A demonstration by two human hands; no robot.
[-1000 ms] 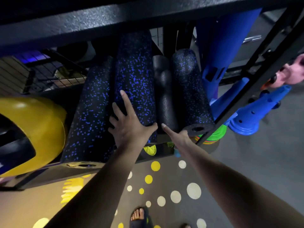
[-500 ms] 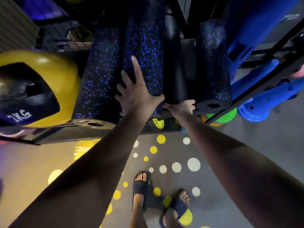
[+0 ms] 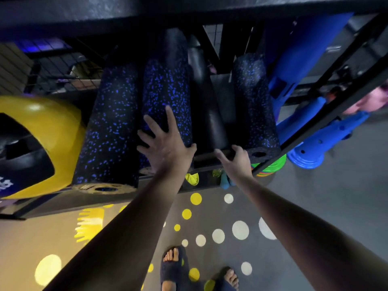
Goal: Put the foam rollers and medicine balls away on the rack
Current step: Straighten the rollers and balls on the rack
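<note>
Biggest change since a second ago: the right-hand roller (image 3: 254, 106) has slid off to the right, so it no longer touches the plain black roller (image 3: 206, 114) and we can see a strip of grey shelf (image 3: 222, 97) between them. Our right hand (image 3: 237, 162) went from straight, pointing fingers to fingers curled over the near left corner of that roller's end, thumb sticking out to the left. Our left hand (image 3: 165, 143) hasn't budged, fingers spread wide and pressed flat on the middle roller (image 3: 165, 89). All four rollers lie lengthwise, side by side on the rack (image 3: 147, 11), ends toward us. Three are coarse black foam flecked with blue, long cylinders with a hole through the core. We can see the hole on the right-hand one and on the left roller (image 3: 111, 127), whose end face looks greyish and scuffed. The plain one is smooth, matte and thinner. Left of the rollers sits a glossy yellow medicine ball (image 3: 54, 131) with a dark panel. It's cut off by the frame edge, and its white lettering is too clipped to read. The rollers' far ends fade into the dark under the top beam. Right of the rack there are blue plastic cones (image 3: 308, 150) with holes, and some bright flat discs (image 3: 270, 166) mostly hidden behind a rack bar. Below is grey floor (image 3: 315, 196) with yellow and white dots, plus our feet in dark sandals (image 3: 174, 267).
</note>
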